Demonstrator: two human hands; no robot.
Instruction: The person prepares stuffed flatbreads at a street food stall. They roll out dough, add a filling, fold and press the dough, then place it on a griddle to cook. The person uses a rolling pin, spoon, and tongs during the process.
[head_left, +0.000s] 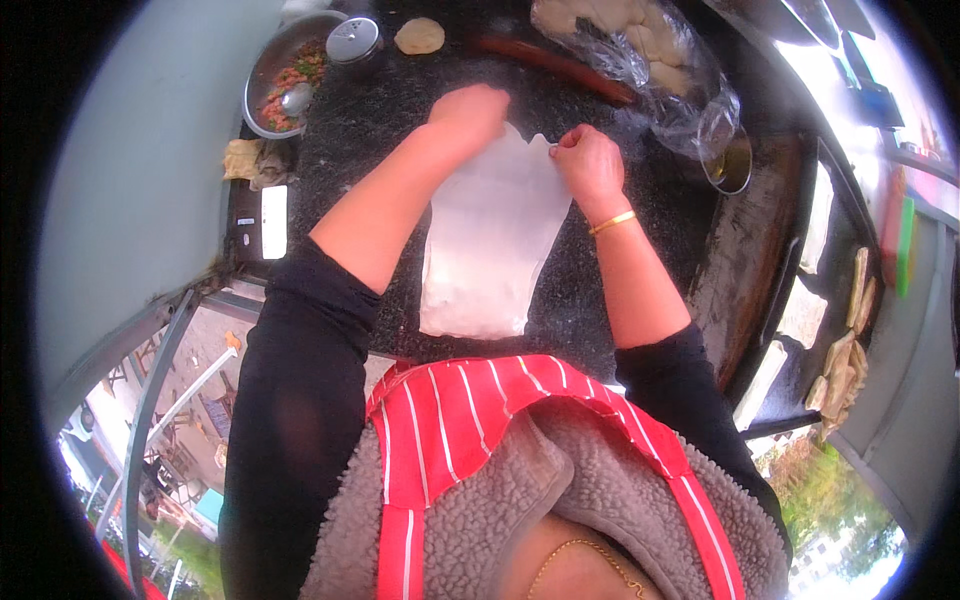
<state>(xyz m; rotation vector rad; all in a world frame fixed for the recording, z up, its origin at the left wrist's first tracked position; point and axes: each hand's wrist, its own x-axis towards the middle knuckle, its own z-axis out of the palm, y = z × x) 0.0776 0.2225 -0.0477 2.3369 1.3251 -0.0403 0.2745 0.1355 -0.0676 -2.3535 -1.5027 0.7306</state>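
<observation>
A long, thin sheet of dough (484, 247) lies on the dark stone worktop (352, 195), its near end thicker and folded. My left hand (472, 111) grips the far left corner, its fingertips partly hidden behind the hand. Between the thumb and fingers of my right hand (592, 165) the far right corner is pinched. The far edge of the sheet sags in a wavy line between both hands.
Far left are a metal bowl of minced filling (296, 82) with a spoon and a metal-lidded shaker (352, 41). A dough round (420, 36), a rolling pin (559, 69) and plastic-covered dough pieces (652, 45) lie beyond. At right, a griddle (780, 375) carries several flat breads (802, 313).
</observation>
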